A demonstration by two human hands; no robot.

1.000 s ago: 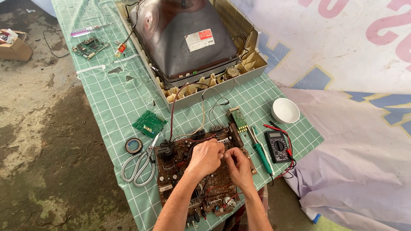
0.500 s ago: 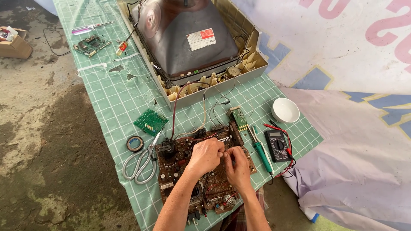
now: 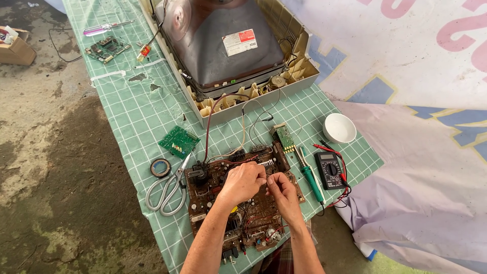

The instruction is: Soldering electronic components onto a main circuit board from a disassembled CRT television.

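Note:
A brown circuit board [image 3: 215, 203] lies at the near edge of the green grid mat [image 3: 147, 114]. My left hand [image 3: 242, 181] rests on the board's middle with fingers curled, pinching at something small by the silver heat sink [image 3: 264, 165]. My right hand [image 3: 280, 190] meets it fingertip to fingertip on the same spot; what they pinch is too small to tell. Wires run from the board up to an old picture tube [image 3: 223, 40] lying face down in its beige casing [image 3: 299, 76].
Scissors [image 3: 167, 190], a tape roll [image 3: 160, 167] and a small green board [image 3: 179, 141] lie left of the board. A green-handled soldering iron [image 3: 310, 178], a multimeter [image 3: 330, 169] with red leads and a white bowl [image 3: 339, 127] sit right. Another board [image 3: 106, 49] and a screwdriver [image 3: 104, 28] lie far left.
Both hands stay on the same spot of the board, fingers shifting only slightly. The camera view has drifted a little.

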